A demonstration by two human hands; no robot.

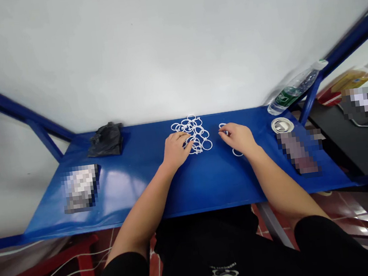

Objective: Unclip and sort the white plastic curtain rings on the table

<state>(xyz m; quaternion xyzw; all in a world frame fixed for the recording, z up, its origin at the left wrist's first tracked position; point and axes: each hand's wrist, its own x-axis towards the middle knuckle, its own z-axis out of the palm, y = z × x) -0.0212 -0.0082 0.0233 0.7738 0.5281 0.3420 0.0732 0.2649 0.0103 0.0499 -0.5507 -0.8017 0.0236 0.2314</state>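
Note:
A heap of several white plastic rings (194,133) lies at the back middle of the blue table (126,185). My left hand (176,149) rests on the left edge of that heap, fingers bent over the rings. My right hand (238,136) sits to the right of the heap, fingertips pinched on a white ring (223,127). Another loose white ring (237,152) lies under the right wrist.
A crumpled black bag (106,139) lies at the back left. A blurred flat object (81,188) sits front left. On the right are a plastic water bottle (294,88), a coiled white cable (282,124) and a blurred object (297,153). A white wall stands behind.

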